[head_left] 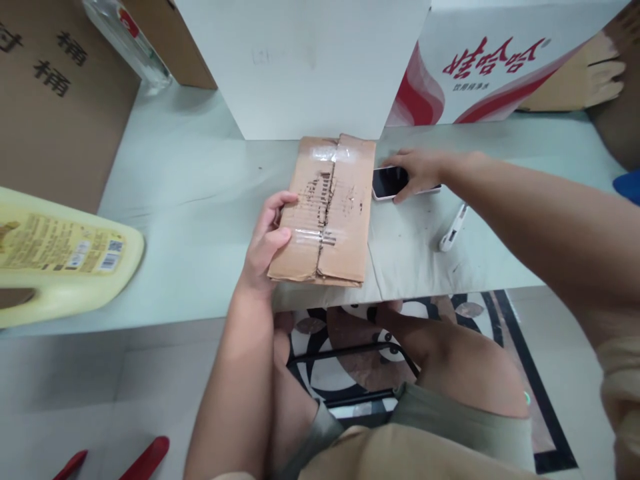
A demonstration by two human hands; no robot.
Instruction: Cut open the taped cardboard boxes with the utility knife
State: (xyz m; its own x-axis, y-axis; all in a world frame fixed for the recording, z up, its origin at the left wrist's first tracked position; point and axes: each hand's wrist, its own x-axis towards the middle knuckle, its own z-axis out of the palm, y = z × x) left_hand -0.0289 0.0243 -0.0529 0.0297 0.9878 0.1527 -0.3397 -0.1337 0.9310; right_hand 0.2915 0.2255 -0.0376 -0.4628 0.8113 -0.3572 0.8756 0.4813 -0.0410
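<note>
My left hand [267, 243] grips the left edge of a flat brown cardboard box [345, 207], thumb on top and fingers curled at the side. Clear tape and dark smudged print mark the box's upper face, and its near end juts toward the table's front edge. Just right of the box, my right hand [417, 170] is closed over a smartphone [389, 183] with a dark screen and a pale rim; part of the phone is hidden under the fingers. Below that hand lies a slim white handled tool [453, 230], perhaps a utility knife.
A tall white box [310, 73] stands behind the cardboard box. Right of it is a red-and-white printed carton [480, 73]. At left are a large yellow jug [75, 260], a big brown carton [65, 120] and a clear bottle [130, 40]. The pale-green table [200, 267] ends above my knees.
</note>
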